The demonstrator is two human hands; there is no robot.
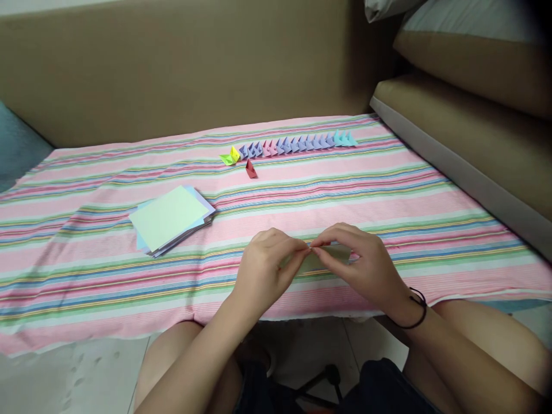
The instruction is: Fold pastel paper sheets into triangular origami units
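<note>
My left hand [269,264] and my right hand [362,253] meet fingertip to fingertip above the near part of the striped cloth. Both pinch a small pale sheet of paper [340,253], mostly hidden behind the fingers; its folds cannot be made out. Beyond them stands a single folded red paper boat [250,169]. Behind it a row of folded paper boats [297,144] in yellow-green, purple, pink and light blue runs to the right. To the left lies a loose stack of coloured paper [170,215], a pale green sheet on top.
A pink striped cloth [107,276] covers the flat seat under everything. The brown sofa back [194,69] rises behind it, and stacked cushions [466,126] stand along the right side. A blue cushion [19,149] sits at the left edge.
</note>
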